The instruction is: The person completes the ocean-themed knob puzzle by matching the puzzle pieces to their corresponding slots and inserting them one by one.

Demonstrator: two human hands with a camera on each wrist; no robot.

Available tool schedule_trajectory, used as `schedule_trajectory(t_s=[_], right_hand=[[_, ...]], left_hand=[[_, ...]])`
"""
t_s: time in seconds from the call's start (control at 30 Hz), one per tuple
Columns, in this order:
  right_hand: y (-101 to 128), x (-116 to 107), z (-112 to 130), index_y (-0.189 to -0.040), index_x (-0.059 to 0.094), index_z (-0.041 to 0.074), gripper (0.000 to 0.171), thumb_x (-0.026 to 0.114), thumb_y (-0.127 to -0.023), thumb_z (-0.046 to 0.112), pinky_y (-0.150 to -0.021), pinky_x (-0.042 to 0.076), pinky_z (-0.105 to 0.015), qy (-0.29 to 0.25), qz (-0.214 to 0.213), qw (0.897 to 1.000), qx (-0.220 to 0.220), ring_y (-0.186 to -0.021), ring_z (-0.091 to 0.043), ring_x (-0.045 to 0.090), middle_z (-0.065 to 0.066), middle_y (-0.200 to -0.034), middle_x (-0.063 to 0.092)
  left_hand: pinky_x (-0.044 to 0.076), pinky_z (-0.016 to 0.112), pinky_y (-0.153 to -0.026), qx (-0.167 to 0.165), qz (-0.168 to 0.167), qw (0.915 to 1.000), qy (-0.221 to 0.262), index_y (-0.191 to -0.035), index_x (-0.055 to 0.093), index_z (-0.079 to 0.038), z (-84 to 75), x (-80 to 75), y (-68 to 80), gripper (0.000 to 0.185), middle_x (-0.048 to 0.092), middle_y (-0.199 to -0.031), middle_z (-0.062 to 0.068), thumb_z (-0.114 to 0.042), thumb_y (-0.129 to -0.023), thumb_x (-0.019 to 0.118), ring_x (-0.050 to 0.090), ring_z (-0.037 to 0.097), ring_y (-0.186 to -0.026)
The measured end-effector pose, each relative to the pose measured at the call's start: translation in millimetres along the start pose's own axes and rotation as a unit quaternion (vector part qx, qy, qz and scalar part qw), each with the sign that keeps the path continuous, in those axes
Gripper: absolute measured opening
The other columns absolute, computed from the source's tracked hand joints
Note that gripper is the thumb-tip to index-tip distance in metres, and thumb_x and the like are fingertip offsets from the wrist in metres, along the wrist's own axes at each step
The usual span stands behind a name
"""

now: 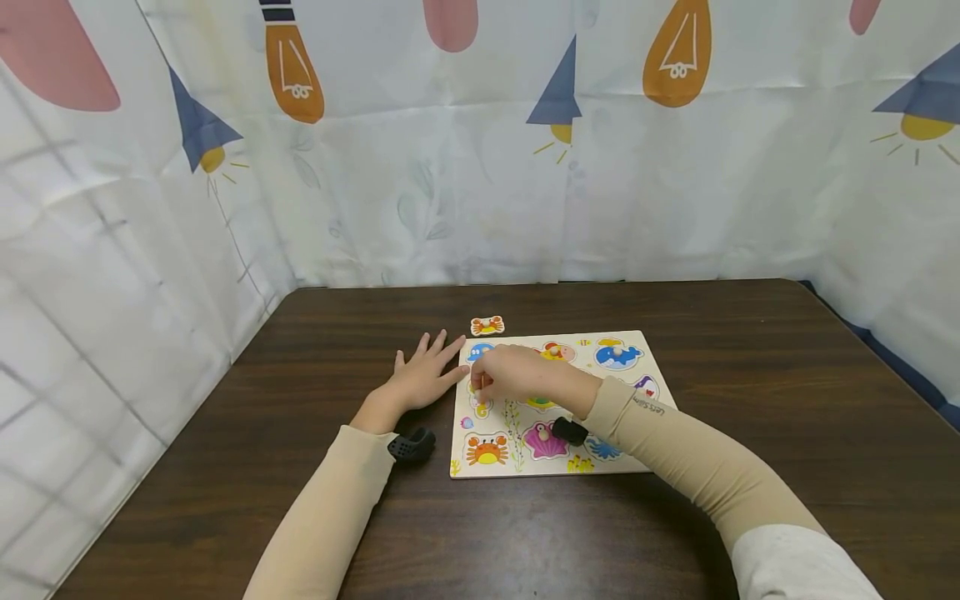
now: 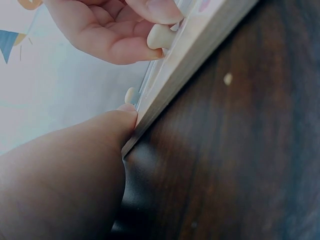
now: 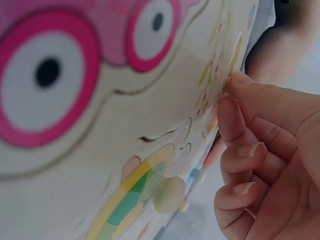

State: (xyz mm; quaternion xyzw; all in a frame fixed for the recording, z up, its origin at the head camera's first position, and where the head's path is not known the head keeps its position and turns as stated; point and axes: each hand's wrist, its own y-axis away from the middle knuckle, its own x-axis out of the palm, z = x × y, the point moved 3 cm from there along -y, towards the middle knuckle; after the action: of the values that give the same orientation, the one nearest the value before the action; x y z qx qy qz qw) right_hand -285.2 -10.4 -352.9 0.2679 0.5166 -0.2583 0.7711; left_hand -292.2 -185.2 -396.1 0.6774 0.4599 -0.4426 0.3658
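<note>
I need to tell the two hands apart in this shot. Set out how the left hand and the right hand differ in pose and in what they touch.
The left hand lies flat with fingers spread; the right hand is curled, fingertips pinching a small peg.
The left hand rests on the table against the puzzle board edge; the right hand sits over the board itself.
Both wear beige sleeves.

Bright, even light in the head view; wrist views dim, perhaps too close for focus.

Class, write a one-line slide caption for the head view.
Right hand pinches a peg on the puzzle board; left hand rests flat beside it.
</note>
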Motion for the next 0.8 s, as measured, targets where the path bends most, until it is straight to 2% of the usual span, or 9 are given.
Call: schedule_trajectory(t_s=[0.2,0.4,0.67,0.8], right_hand=[[6.0,-8.5,-5.1,-0.103,0.072,0.018,0.012,0.077,-0.095,0.025,-0.064,0.046,-0.028,-0.02,-0.008,1.0,-0.012,-0.072,-0.011,0.057,0.007,-0.086,0.064],[11.4,-23.7,-11.9,-0.111,0.071,0.014,0.013,0.072,-0.099,0.02,-0.069,0.049,-0.028,-0.044,-0.024,0.999,-0.019,-0.073,-0.013,0.06,0.001,-0.094,0.066],[10.1,-42.7,-25.2,-0.116,0.072,0.007,0.018,0.069,-0.101,0.017,-0.067,0.052,-0.03,-0.103,-0.077,0.992,-0.019,-0.07,-0.018,0.06,-0.003,-0.095,0.067],[6.0,-46.5,-33.4,-0.117,0.072,0.006,0.019,0.07,-0.1,0.015,-0.074,0.052,-0.03,-0.128,-0.109,0.986,-0.011,-0.081,-0.018,0.061,-0.003,-0.095,0.068]], left_hand=[[0.0,0.078,-0.111,0.002,0.001,1.0,-0.001,-0.166,0.021,-0.022,-1.1,0.2,-0.2,0.069,0.008,-0.17,0.017,-0.053,-0.108,0.041,0.001,0.044,-0.155],[0.001,0.078,-0.111,0.0,0.0,1.0,-0.002,-0.166,0.021,-0.022,-1.0,-0.1,-0.2,0.069,0.008,-0.17,0.017,-0.053,-0.108,0.041,0.001,0.044,-0.155],[0.001,0.078,-0.111,-0.006,0.0,1.0,0.002,-0.166,0.022,-0.023,-2.3,-0.2,0.8,0.069,0.009,-0.17,0.016,-0.054,-0.108,0.042,0.001,0.043,-0.155],[0.0,0.078,-0.111,-0.007,0.0,1.0,0.003,-0.166,0.022,-0.023,-2.4,-0.6,0.6,0.069,0.009,-0.17,0.016,-0.054,-0.108,0.042,0.001,0.043,-0.155]])
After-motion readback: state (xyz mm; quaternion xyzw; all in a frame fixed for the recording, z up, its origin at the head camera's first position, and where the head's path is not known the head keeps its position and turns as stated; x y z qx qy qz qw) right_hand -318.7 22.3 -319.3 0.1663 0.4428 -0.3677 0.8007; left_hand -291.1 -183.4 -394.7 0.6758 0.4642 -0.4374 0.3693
